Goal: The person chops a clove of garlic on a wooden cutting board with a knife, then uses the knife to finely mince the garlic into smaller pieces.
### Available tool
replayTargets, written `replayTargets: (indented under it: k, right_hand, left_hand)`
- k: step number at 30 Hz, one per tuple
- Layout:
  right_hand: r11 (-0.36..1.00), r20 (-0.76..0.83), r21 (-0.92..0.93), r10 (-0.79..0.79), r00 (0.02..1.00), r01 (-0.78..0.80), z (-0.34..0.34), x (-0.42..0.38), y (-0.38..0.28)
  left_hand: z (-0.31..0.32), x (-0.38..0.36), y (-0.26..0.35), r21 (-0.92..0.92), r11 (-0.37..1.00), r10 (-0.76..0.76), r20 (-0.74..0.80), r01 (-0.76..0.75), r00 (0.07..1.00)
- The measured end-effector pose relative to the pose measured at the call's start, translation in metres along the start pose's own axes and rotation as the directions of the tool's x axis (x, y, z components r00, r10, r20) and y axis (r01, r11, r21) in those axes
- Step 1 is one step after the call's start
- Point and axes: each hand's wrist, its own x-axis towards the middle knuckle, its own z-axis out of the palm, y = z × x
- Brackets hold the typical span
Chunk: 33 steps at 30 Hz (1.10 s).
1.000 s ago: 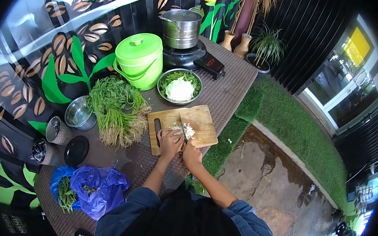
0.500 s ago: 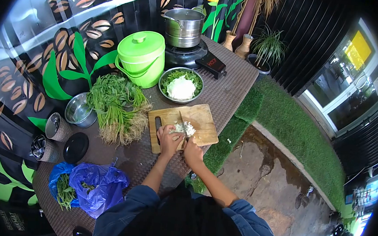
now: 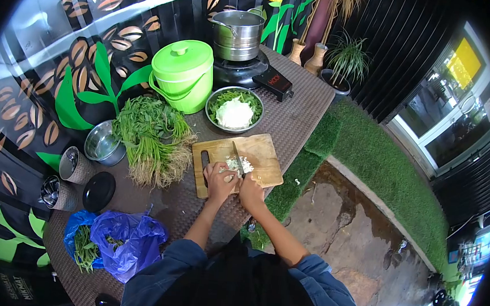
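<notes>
My right hand (image 3: 251, 192) is wrapped round the handle of a knife (image 3: 237, 155), whose blade points away from me over the wooden cutting board (image 3: 267, 153). Beside the blade, my left hand (image 3: 218, 181) is closed with bent fingertips on a pale piece of vegetable (image 3: 229, 178), perhaps onion or garlic. Finely chopped white bits (image 3: 247, 165) lie around the blade. Just beyond the board stands a metal bowl (image 3: 233, 130) with cut greens and a white heap (image 3: 234, 113) in it.
A bunch of leafy greens with roots (image 3: 152, 141) lies left of the board. Behind are a lidded green bucket (image 3: 182, 72) and a steel pot (image 3: 238, 36) on a black stove (image 3: 239, 73). Blue plastic bags (image 3: 128, 244), a steel bowl (image 3: 105, 146) and cutlery cups (image 3: 76, 167) stand leftward.
The knife blade has shifted slightly and tilts a little more to the left. Both hands stay in nearly the same place over the board.
</notes>
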Motion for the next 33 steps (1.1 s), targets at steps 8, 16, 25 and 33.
replayTargets:
  k: [8,16,25,33]
  right_hand:
    - [0.993,0.044,-0.05,-0.103,0.994,0.105,-0.027,0.007,0.019]
    - [0.99,0.118,-0.086,-0.101,0.988,0.112,-0.044,-0.002,0.007]
    - [0.997,-0.05,-0.047,-0.057,0.997,0.055,0.002,-0.006,0.008]
    - [0.989,-0.04,-0.104,-0.114,0.993,0.109,-0.01,-0.009,0.007]
  left_hand:
    - [0.007,0.008,-0.013,-0.158,0.987,-0.044,-0.007,0.042,0.999]
    - [0.018,0.027,-0.038,-0.155,0.986,-0.035,0.13,0.055,0.991]
    - [0.011,0.018,-0.023,-0.249,0.968,0.014,0.088,0.008,0.996]
    - [0.006,0.011,-0.012,-0.263,0.96,-0.086,0.041,0.094,0.995]
